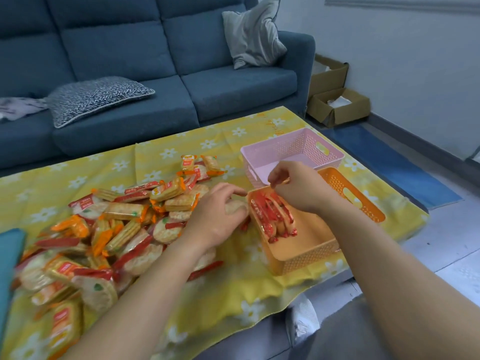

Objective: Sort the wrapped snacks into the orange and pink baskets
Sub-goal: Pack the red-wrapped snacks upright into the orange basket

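A big heap of wrapped snacks (pixel 109 229) covers the left of the yellow flowered cloth (pixel 233 289); some are round rice crackers in red wrappers, others square biscuits in orange wrappers. My left hand (pixel 217 216) is shut on a round rice cracker (pixel 235 207) at the heap's right edge, right beside the orange basket (pixel 361 201). That basket holds a row of red-wrapped crackers (pixel 272 216) standing along its left wall. My right hand (pixel 298 187) hovers over the basket's far end, fingers pinched together; whether it holds anything is unclear. Behind it stands the pink basket (pixel 293 149), which looks empty.
A small cluster of orange-wrapped biscuits (pixel 200 166) lies apart behind the heap. A blue sofa (pixel 155 63) with cushions runs along the far side. Cardboard boxes (pixel 337 105) sit on the floor at right. A teal object (pixel 9 255) is at the left edge.
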A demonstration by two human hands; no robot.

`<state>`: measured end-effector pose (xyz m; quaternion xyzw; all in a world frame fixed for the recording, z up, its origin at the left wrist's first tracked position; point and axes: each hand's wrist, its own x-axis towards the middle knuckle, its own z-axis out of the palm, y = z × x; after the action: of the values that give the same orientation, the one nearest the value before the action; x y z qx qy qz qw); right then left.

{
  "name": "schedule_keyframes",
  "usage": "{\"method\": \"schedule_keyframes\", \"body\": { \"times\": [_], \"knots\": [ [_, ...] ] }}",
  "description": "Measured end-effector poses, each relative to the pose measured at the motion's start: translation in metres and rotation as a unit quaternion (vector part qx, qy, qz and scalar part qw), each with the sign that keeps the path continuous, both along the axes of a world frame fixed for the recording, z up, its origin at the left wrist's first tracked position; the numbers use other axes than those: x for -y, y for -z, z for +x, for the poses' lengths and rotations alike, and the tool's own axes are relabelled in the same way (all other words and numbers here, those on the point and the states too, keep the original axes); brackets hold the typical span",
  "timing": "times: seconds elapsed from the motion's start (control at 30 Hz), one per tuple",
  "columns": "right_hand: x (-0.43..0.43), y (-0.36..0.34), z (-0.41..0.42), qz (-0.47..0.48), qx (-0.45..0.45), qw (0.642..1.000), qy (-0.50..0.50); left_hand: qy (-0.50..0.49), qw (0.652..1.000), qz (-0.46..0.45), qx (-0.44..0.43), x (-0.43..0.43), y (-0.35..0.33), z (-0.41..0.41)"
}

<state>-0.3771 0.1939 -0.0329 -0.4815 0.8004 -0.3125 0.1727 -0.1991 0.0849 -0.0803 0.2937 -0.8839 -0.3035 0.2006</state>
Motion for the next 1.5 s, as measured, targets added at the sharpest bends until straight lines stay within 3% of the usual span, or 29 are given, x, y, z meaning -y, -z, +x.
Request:
{"method": "schedule_keyframes", "body": {
  "times": [0.07,0.2,0.33,0.43,0.5,0.63,0.8,1.0,1.2,1.33,1.5],
  "knots": [
    [0.008,-0.010,0.025,-0.030,0.015,0.999,-0.031,-0.031,0.999,-0.010,0.009,0.010,0.000,0.023],
    [0.032,-0.006,0.077,-0.003,-0.011,0.993,-0.115,-0.109,0.993,-0.006,0.046,0.032,0.003,0.085],
    [0.065,0.017,0.109,0.096,-0.067,0.983,-0.140,-0.176,0.975,-0.001,0.135,0.037,0.011,0.132],
    [0.086,0.049,0.118,0.236,-0.169,0.949,-0.121,-0.156,0.971,0.013,0.183,0.030,0.022,0.149],
    [0.093,0.068,0.117,0.281,-0.218,0.930,-0.092,-0.130,0.971,-0.011,0.198,0.022,0.027,0.150],
    [0.102,0.092,0.110,0.321,-0.263,0.908,-0.065,-0.102,0.947,-0.098,0.287,0.011,0.036,0.128],
    [0.110,0.095,0.118,0.293,-0.277,0.913,-0.064,-0.165,0.926,-0.115,0.318,0.004,0.065,0.113],
    [0.113,0.091,0.121,0.305,-0.184,0.933,-0.049,-0.225,0.928,-0.121,0.270,0.003,0.071,0.103],
    [0.112,0.074,0.114,0.320,-0.089,0.943,0.015,-0.171,0.959,0.031,0.224,0.013,0.054,0.104],
    [0.117,0.063,0.115,0.219,0.078,0.972,0.045,-0.173,0.960,0.137,0.174,0.026,0.046,0.110],
    [0.116,0.053,0.124,0.112,0.221,0.964,0.095,-0.216,0.942,0.252,0.044,0.044,0.038,0.116]
  ]
}}
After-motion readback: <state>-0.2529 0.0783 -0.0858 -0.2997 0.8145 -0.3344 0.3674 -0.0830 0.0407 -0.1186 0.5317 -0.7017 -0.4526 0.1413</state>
